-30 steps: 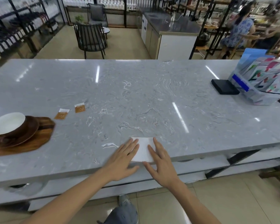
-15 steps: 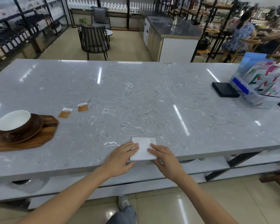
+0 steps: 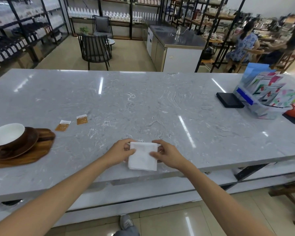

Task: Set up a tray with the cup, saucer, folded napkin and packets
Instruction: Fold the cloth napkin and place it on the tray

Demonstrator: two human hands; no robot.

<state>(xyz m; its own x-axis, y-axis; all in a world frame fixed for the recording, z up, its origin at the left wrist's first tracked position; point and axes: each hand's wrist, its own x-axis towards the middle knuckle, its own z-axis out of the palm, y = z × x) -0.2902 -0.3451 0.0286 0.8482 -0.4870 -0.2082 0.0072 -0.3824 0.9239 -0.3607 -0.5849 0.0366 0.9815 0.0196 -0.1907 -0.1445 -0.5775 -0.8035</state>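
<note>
A café-style shop: black metal shelves (image 3: 24,31) lined with bottles and boxed goods ring the floor. A long marble counter (image 3: 143,108) faces armchairs (image 3: 94,50), while two people sit at wooden tables (image 3: 255,51).

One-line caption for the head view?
Both hands, left hand and right hand, grip a folded white napkin at the marble counter's near edge.

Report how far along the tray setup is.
Done: the white cup sits on the brown saucer, which is on the wooden tray. In hand: the left hand and right hand hold the folded white napkin at the counter's near edge. Left: napkin onto the tray, plus both orange packets lying on the marble counter.
</note>
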